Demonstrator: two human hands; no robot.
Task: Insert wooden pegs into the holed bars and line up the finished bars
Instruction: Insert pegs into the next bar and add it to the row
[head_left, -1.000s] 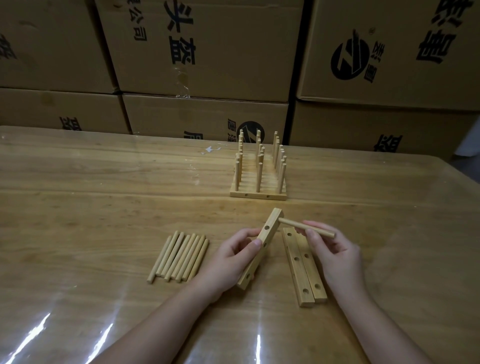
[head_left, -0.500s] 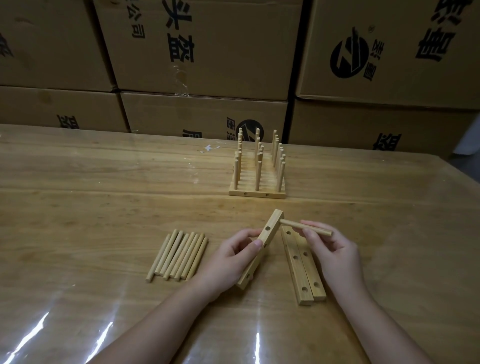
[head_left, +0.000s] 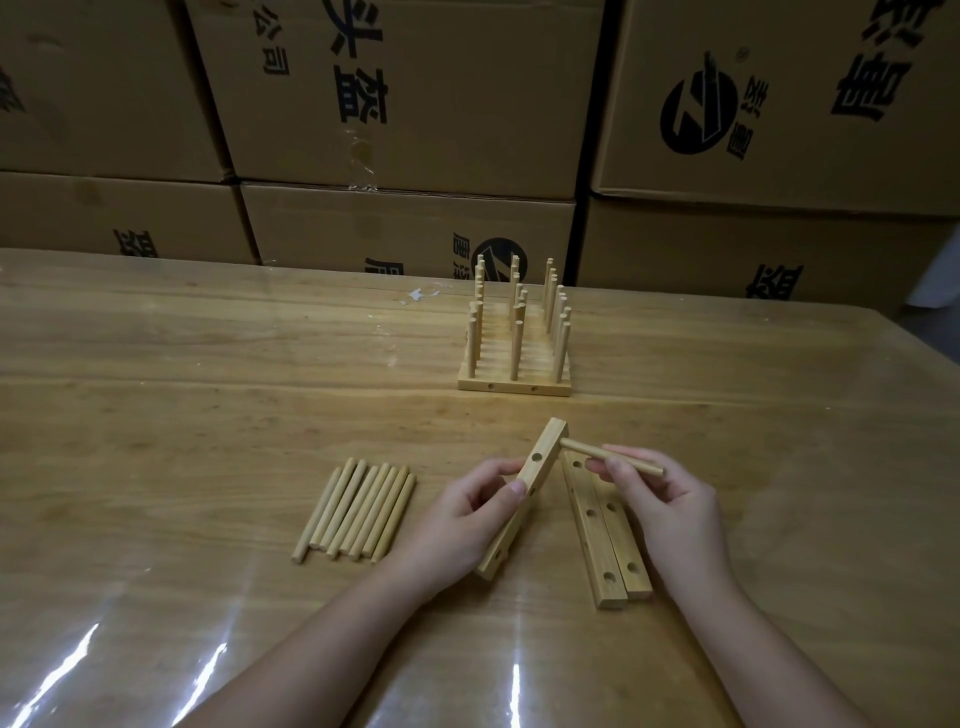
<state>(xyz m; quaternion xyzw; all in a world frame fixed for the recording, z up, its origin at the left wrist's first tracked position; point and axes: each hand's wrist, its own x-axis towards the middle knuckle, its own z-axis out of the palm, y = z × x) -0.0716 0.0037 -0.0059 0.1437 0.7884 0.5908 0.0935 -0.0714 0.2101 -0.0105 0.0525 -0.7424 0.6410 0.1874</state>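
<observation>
Stacked cardboard boxes (head_left: 467, 104) with black print fill the background behind a wide wooden table (head_left: 156, 364), whose glossy top throws streaks of glare along the near edge. Towards the far side of the table, right of centre, stand the finished bars (head_left: 514, 385), pushed side by side into one block. Upright pegs rise from them in three rows, and the nearest bar shows two small holes in its side. Nearer and to the left lies a tight row of loose pegs (head_left: 358, 512), parallel and touching, angled slightly to the right. To the right of them, between the two hands, two empty bars (head_left: 600, 545) lie flat against each other with their holes facing up and their far ends partly hidden by the right hand. The left hand (head_left: 462, 525) grips a third bar (head_left: 543, 449) round its middle, thumb on the holed face and fingers curled behind. This bar tilts up and away, with its lower end down at the table beside the wrist and one hole showing just above the thumb. The right hand (head_left: 670, 509) pinches a single peg (head_left: 582, 448) between thumb and fingertips and holds it nearly level. The peg's left end meets the right side of the held bar near its top, though how far it has gone in cannot be told.
</observation>
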